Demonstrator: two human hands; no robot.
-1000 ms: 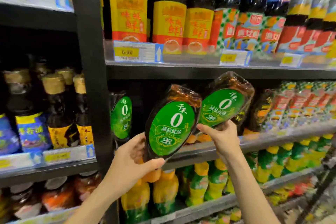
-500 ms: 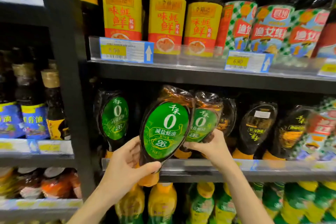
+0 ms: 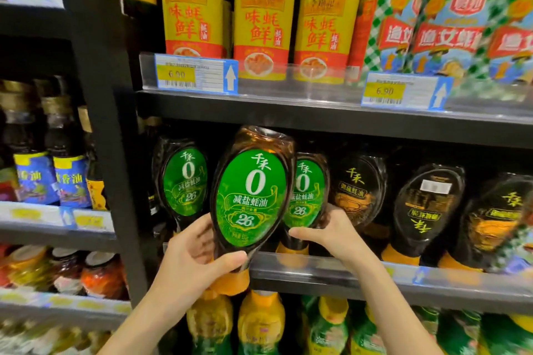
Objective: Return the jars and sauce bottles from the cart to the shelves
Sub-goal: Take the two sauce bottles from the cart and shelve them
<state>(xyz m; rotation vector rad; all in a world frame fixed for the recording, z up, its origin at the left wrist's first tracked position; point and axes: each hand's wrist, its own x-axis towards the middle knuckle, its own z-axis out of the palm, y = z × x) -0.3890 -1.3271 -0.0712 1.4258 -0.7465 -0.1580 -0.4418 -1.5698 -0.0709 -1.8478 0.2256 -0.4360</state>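
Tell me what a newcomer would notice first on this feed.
First is the big green-label bottle, cap down, held front and centre by the left hand. Just behind it to the right, the right hand grips a second green-label bottle that appears to stand on the middle shelf. Above, a row of yellow-label bottles lines the upper shelf.
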